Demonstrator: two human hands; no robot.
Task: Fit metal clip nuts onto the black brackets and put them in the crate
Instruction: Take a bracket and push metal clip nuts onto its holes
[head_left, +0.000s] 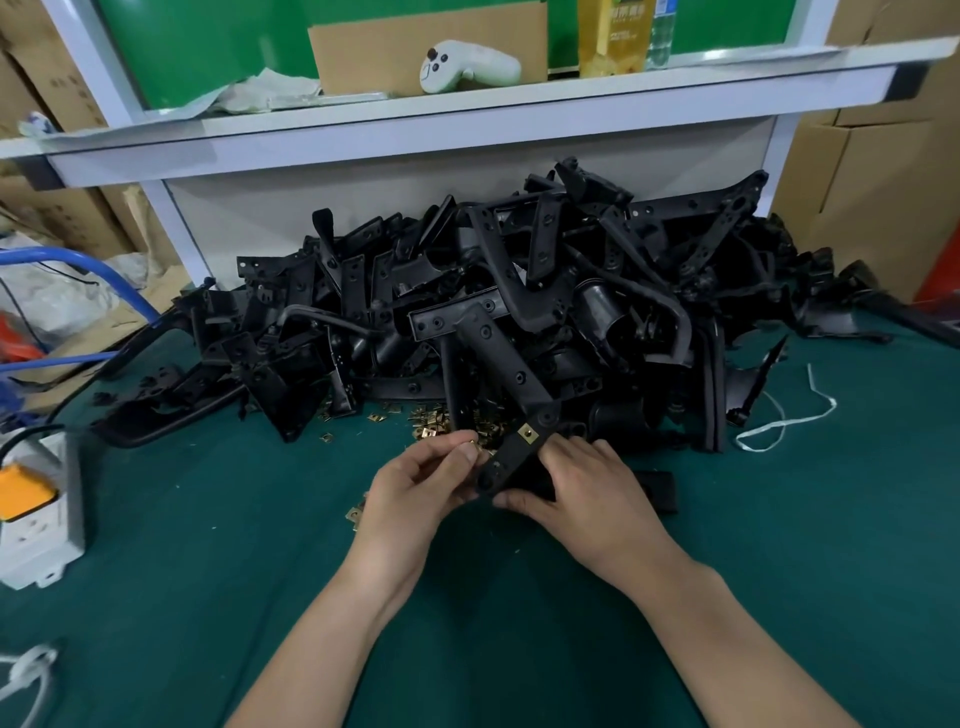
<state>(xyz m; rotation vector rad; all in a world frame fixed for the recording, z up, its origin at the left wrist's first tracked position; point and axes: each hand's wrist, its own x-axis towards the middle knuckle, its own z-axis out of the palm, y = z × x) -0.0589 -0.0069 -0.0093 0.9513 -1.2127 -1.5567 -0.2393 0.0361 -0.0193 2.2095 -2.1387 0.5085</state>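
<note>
Brass shows at the far end of the bracket (508, 461), where a fitted clip (528, 432) already sits over one hole, so this piece looks partly done. The right hand (582, 483) grips the bracket from the side, fingers curled over it and thumb at its near end. That tilts the strip up off the mat (260, 519) so that its free edge faces the other hand. The left hand (415, 488) pinches a second clip (471, 443) between thumb and forefinger, just beside that edge. My reading is that it is lined up to slide on at the next hole (the clip is too small to tell which way its mouth faces). The loose clips (434, 415) lie scattered on the mat directly beyond the hands, near enough to pick from without a reach. Behind them the pile (519, 301) of unfitted black parts is heaped against the bench's back panel. The held bracket's far end meets the front of the pile, and I cannot tell whether it is joined to the long arm there. A flat black piece (660, 491) lies on the mat just beyond the right hand. No crate is in view, so finished parts must go somewhere out of frame. The only containers I can see are the boxes (872, 182) at the right, with their contents hidden, and a carton (608, 36) and a bottle (658, 36) on the shelf (467, 111). A power strip (36, 509) sits at the left edge of the mat and a white cord (784, 421) lies at the right.
</note>
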